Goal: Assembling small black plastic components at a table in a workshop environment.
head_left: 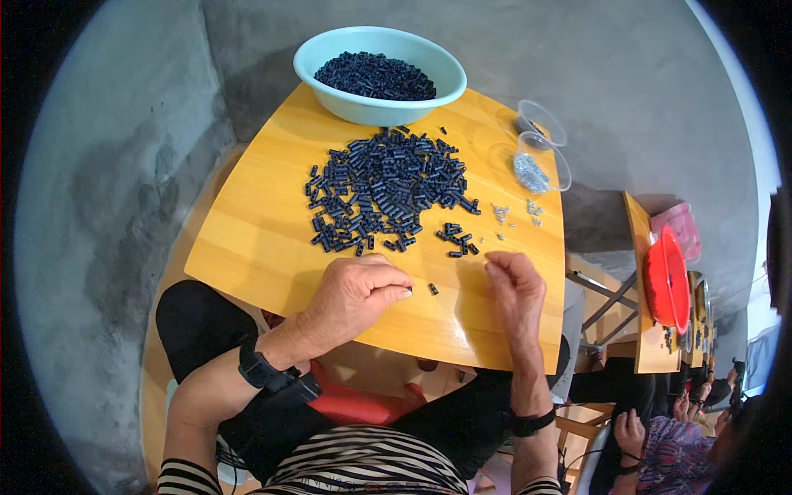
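Note:
Above the near part of the yellow wooden table (272, 247), my left hand (351, 290) pinches a small black plastic piece (410, 289), mostly hidden by the thumb and fingertips. A similar loose black piece (434, 289) lies just right of those fingertips. My right hand (517, 289) is closed in a pinch near the table's right side; whatever its fingertips hold is too small to make out. Beyond both hands spreads a heap of short black plastic pieces (388, 186), with a smaller cluster (456, 239) on its near right. Tiny silvery metal parts (501, 214) are scattered farther right.
A light-blue basin (379, 107) full of black pieces stands at the far edge. Clear plastic cups (532, 169) on the right hold small parts. Grey walls border the table. Farther right are another table with a red basin (667, 276) and a seated person (672, 450).

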The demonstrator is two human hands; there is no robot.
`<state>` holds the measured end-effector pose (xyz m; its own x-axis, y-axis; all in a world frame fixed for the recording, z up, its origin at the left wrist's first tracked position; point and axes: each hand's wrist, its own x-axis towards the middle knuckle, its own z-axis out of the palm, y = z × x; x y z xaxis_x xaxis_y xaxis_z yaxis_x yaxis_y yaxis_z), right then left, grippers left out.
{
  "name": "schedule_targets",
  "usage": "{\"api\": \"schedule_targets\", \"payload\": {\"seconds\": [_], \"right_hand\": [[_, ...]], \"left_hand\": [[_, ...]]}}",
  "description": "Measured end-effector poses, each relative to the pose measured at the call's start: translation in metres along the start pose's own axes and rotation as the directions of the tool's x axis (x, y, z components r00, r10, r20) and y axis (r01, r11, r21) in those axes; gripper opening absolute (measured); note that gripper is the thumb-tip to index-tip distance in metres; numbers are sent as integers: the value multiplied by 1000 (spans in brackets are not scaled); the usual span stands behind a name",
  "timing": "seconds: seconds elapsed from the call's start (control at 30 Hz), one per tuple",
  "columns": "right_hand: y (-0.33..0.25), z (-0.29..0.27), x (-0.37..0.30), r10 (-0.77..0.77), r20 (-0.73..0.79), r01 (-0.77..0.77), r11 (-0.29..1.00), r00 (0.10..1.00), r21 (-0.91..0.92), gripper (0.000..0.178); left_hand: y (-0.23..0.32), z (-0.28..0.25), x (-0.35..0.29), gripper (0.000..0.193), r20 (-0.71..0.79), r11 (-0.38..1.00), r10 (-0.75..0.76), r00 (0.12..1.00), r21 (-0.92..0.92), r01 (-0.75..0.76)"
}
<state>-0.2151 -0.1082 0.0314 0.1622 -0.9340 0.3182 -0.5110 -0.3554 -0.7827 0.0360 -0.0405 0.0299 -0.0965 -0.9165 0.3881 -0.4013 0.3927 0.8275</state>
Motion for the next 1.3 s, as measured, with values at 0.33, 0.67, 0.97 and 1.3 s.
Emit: {"api": "schedule_targets", "payload": {"seconds": [0.33, 0.67, 0.97, 1.3], "right_hand": [[13, 8, 45, -224, 102, 245, 919, 969, -309, 11], [2, -1, 19, 102, 11, -102, 993, 995, -52, 4], [-41, 0, -51, 351, 289, -448, 572, 891, 687, 17], [-63, 26, -77, 324, 497, -575, 221, 805, 788, 17]], "left_hand": [[2, 2, -10, 12, 120, 990, -47, 992, -126, 62], [3, -7, -9, 14, 339, 722, -279, 899, -543, 429], [9, -3, -13, 15, 453, 575, -339, 825, -593, 563], [12, -11, -18, 19, 590, 411, -353, 726, -599, 687]]}}
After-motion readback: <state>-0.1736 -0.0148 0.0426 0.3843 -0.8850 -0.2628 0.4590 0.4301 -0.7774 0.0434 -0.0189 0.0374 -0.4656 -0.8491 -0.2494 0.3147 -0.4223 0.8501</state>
